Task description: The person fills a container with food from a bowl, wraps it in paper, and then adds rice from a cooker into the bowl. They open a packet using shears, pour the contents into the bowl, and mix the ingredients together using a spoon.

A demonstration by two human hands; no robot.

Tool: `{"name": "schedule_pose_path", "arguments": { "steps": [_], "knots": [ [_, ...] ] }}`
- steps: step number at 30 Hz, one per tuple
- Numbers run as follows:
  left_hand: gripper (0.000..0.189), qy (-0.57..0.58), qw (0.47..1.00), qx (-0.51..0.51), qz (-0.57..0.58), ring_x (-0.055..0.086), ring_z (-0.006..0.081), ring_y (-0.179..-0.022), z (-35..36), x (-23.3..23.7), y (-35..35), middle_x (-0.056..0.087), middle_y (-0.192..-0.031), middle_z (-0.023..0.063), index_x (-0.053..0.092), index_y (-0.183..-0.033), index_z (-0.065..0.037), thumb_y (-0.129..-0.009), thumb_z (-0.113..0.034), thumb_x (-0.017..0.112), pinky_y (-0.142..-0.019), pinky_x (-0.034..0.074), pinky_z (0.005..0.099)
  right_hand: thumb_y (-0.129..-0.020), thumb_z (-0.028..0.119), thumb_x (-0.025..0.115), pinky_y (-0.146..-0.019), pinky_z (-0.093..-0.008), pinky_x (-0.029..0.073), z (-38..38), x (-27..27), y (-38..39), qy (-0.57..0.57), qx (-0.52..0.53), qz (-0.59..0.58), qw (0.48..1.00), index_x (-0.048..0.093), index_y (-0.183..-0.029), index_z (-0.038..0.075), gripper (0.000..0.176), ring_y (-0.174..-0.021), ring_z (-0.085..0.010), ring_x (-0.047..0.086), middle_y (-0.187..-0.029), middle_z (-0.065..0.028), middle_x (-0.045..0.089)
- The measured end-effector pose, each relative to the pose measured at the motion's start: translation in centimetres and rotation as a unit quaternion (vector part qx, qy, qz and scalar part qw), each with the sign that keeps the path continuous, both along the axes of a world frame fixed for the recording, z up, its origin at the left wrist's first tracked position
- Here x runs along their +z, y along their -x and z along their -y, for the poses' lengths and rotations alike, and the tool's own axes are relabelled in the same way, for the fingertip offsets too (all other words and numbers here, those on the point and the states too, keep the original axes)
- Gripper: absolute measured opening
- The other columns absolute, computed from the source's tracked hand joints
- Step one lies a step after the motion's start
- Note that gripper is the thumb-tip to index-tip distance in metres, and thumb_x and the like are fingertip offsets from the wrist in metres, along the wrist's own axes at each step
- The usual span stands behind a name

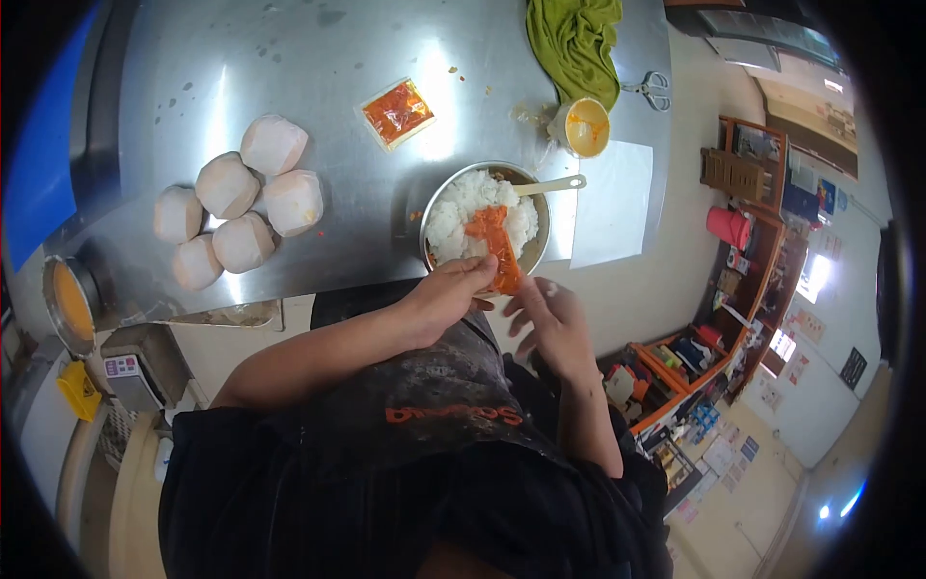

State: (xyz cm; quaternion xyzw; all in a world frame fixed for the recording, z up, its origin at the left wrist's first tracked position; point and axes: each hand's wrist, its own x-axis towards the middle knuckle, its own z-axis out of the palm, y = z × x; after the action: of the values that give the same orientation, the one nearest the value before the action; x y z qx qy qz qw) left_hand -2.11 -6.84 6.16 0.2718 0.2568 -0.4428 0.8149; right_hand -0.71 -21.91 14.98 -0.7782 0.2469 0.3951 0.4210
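Over the near edge of a metal bowl with white rice, my left hand grips a clear packet of orange-red sauce between thumb and fingers. Orange-red sauce lies on the rice beyond the packet. My right hand is beside the packet's lower right end, its fingers spread and slightly curled; the fingertip nearest the packet may touch it. A pale-handled utensil rests in the bowl, its handle over the right rim. Another sauce packet lies flat on the metal table.
Several pale, rounded wrapped pieces sit at the left. Beyond the bowl are a sauce-stained cup, a green cloth, scissors and a white sheet. A pan with orange contents stands far left.
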Motion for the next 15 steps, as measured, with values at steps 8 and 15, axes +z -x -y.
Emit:
{"name": "schedule_pose_path", "arguments": {
  "steps": [8,15],
  "knots": [
    [0.042,0.126,0.987,-0.096,0.035,0.054,0.0124,-0.063,-1.2,-0.4,0.3,0.053,-0.076,0.0026,0.056,-0.126,-0.002,-0.104,-0.033,0.038,-0.066,0.049,0.0306,-0.103,0.030,0.039,-0.040,-0.0292,0.046,-2.0,-2.4,2.2,-0.114,-0.130,-0.070,0.983,0.056,-0.084,-0.003,0.042,-0.054,-0.0181,0.058,-0.070,-0.0117,0.060],
    [0.027,0.102,0.993,0.001,-0.068,0.057,0.0123,-0.080,0.1,0.0,0.2,0.059,-0.091,0.0048,0.061,-0.109,-0.002,-0.100,-0.021,0.043,-0.076,0.049,0.0284,-0.096,0.010,0.046,-0.055,-0.0402,0.049,-1.8,-5.8,3.4,0.047,0.213,0.332,0.918,0.050,-0.071,-0.004,0.029,-0.047,-0.0328,0.052,-0.050,-0.0142,0.048]
  ]
}}
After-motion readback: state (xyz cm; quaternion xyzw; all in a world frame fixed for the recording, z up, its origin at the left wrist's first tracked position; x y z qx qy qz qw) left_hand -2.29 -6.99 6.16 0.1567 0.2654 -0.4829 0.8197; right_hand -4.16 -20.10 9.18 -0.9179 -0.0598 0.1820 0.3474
